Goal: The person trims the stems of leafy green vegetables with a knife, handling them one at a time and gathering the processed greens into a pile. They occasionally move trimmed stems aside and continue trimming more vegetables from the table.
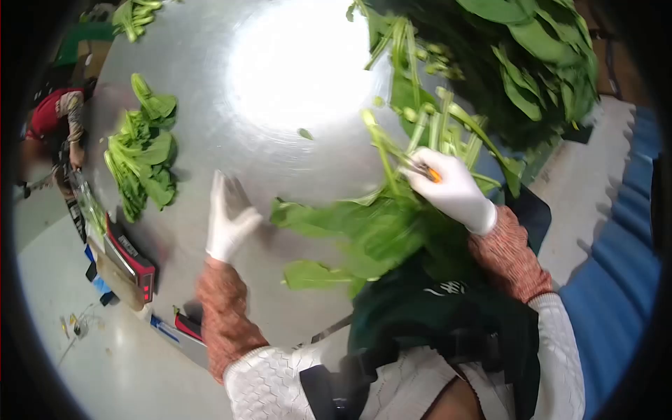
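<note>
My left hand (231,222), in a white glove, is over the metal table with its fingers stretched out and nothing in it. My right hand (451,187), also white-gloved, is closed around a small knife with an orange handle (434,175); its blade points up and left, among cut stems. Beneath and beside that hand lie leafy green stalks (378,234), their broad leaves blurred and spread toward my apron. More pale stems (437,126) lie just beyond the knife. To the left of my left hand sit trimmed bunches of greens (143,164).
A big heap of leafy greens (546,49) rises at the far right of the metal table (203,126). Another small bunch (135,17) is at the far left. A red-edged scale (133,259) stands at the left edge, near another person (59,115). Blue sheeting (609,280) is at right.
</note>
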Demonstrator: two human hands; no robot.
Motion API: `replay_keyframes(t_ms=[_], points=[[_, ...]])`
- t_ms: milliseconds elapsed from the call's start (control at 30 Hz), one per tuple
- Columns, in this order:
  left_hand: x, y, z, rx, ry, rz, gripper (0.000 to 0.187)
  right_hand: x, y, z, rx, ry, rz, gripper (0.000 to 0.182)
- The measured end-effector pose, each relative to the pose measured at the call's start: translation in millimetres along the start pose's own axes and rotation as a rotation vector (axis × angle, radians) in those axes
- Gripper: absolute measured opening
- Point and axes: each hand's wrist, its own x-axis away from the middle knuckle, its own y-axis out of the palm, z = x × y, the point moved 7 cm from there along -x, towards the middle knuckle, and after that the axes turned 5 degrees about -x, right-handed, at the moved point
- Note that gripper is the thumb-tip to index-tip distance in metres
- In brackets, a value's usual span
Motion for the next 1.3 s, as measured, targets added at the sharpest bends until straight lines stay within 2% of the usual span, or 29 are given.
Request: replay_keyframes(t_ms=[33, 67, 167, 267, 333, 367, 400, 500, 633, 700, 767, 800, 833, 867, 900, 967, 1033, 1067, 1100, 1167, 1233, 1300], points=[[35.5, 36.7, -23.0, -0.228, 0.105, -0.038, 0.119, -0.4, -1.4, -3.6, 0.067, -0.1, 0.04, 0.014], [69.7, 71.8, -4.3, -0.416, 0.049, -0.073, 0.131, -1.5, -0.6, -7.0, 0.131, -0.205, 0.075, 0.013], [154.3, 146.0, 3.7, -0.278, -0.027, -0.122, 0.148, -16.4, 21.0, -18.0, 0.53, -0.28, 0.013, 0.038], [182.3, 193.8, 26.6, -0.463, 0.003, 0.008, 0.147, -31.0, 45.7, -12.8, 0.776, -0.385, 0.012, 0.042], [173.1, 213.8, 34.4, -0.566, -0.023, 0.094, 0.141, -38.6, 51.4, 3.1, 0.932, -0.422, 0.006, 0.045], [164.5, 220.8, 37.4, -0.618, -0.031, 0.135, 0.138, -36.8, 44.4, 13.5, 0.924, -0.397, 0.017, 0.046], [155.7, 229.8, 46.2, -0.69, 0.083, 0.182, 0.135, -33.4, 36.2, 19.2, 0.915, -0.371, 0.028, 0.047], [147.5, 238.2, 49.7, -0.734, 0.04, 0.138, 0.133, -15.9, 1.6, 46.7, 0.867, -0.252, 0.042, 0.051], [129.5, 262.6, 66.2, -0.745, 0.102, 0.085, 0.127, 22.7, -46.0, 77.3, 0.844, -0.174, 0.103, 0.056], [110.9, 297.4, 95.8, -0.825, 0.213, 0.054, 0.106, 45.5, -68.2, 89.1, 0.831, -0.189, 0.192, 0.052], [95.0, 331.2, 118.3, -0.751, 0.409, 0.106, 0.087, 65.2, -86.5, 107.4, 0.81, -0.177, 0.224, 0.052], [88.3, 348.4, 131.8, -0.77, 0.478, 0.075, 0.079, 76.9, -99.5, 111.2, 0.815, -0.096, 0.225, 0.053], [82.7, 364.1, 149.7, -0.787, 0.548, 0.048, 0.07, 87.8, -114.2, 120.5, 0.778, -0.08, 0.241, 0.064], [77.8, 379.4, 167.5, -0.752, 0.57, 0.044, 0.063, 98.1, -128.2, 131.7, 0.761, -0.106, 0.305, 0.064], [74.5, 391.9, 181.9, -0.709, 0.651, 0.05, 0.065, 108.2, -142.3, 145.4, 0.745, -0.135, 0.37, 0.064], [70.5, 425.3, 202.6, -0.89, 0.725, -0.066, 0.08, 132.0, -171.8, 160.8, 0.672, -0.172, 0.458, 0.059], [72.2, 444.0, 242.2, -0.674, 0.743, -0.197, 0.097, 146.0, -193.9, 186.3, 0.65, -0.072, 0.528, 0.055], [71.3, 460.9, 250.5, -0.626, 0.806, -0.155, 0.107, 151.2, -203.3, 201.1, 0.64, -0.097, 0.603, 0.05], [70.3, 476.5, 259.8, -0.615, 0.823, -0.198, 0.103, 155.1, -212.3, 215.0, 0.657, -0.088, 0.656, 0.043], [67.9, 508.8, 272.1, -0.671, 0.878, -0.262, 0.1, 158.0, -229.2, 253.3, 0.587, 0.018, 0.692, 0.043], [66.0, 534.3, 281.3, -0.688, 0.896, -0.296, 0.097, 161.7, -241.2, 285.3, 0.649, 0.165, 0.665, 0.051], [66.0, 552.3, 282.1, -0.731, 0.867, -0.418, 0.09, 163.2, -255.1, 302.5, 0.568, 0.26, 0.619, 0.054]])
